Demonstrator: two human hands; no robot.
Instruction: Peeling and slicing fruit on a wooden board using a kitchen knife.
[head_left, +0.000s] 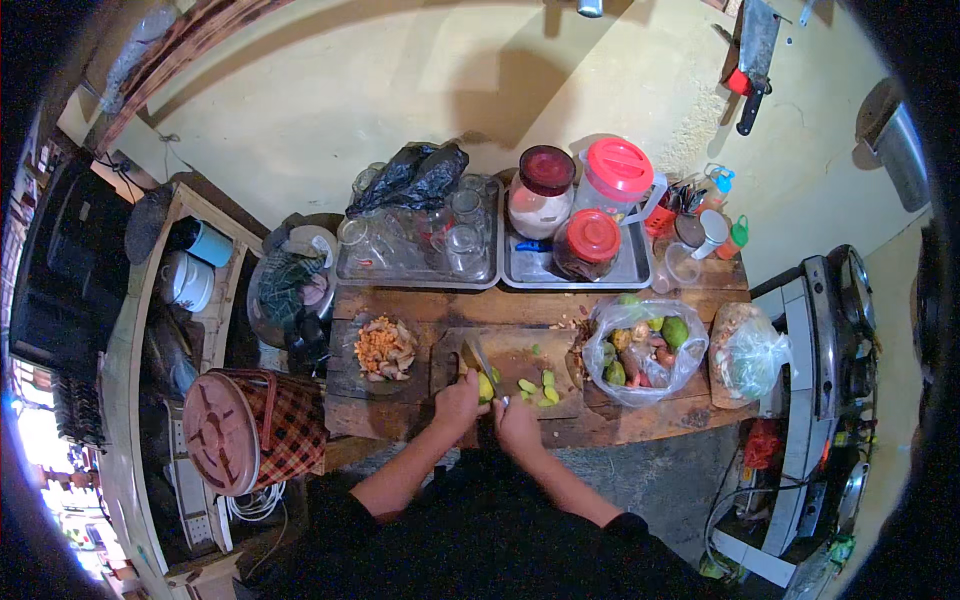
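My left hand (457, 401) holds a yellow-green fruit (486, 387) on a wooden cutting board (444, 360). A kitchen knife (482, 362) is gripped in my right hand (517, 424), its blade against the fruit and pointing away from me. Several green cut pieces (550, 386) lie on the board just right of the blade. To the left of the board is a clear plastic bag or plate with diced orange food and pale pieces (385, 349). An open plastic bag (694, 352) of green fruits, shallots and other produce stands to the right.
Two metal trays hold glasses (420, 283) and lidded jars (637, 279) at the table's back. Another filled plastic bag (750, 360) sits at the right end. A plaid basket (289, 427) is at the left, a gas stove (821, 337) at the right. A cleaver (759, 45) hangs on the wall.
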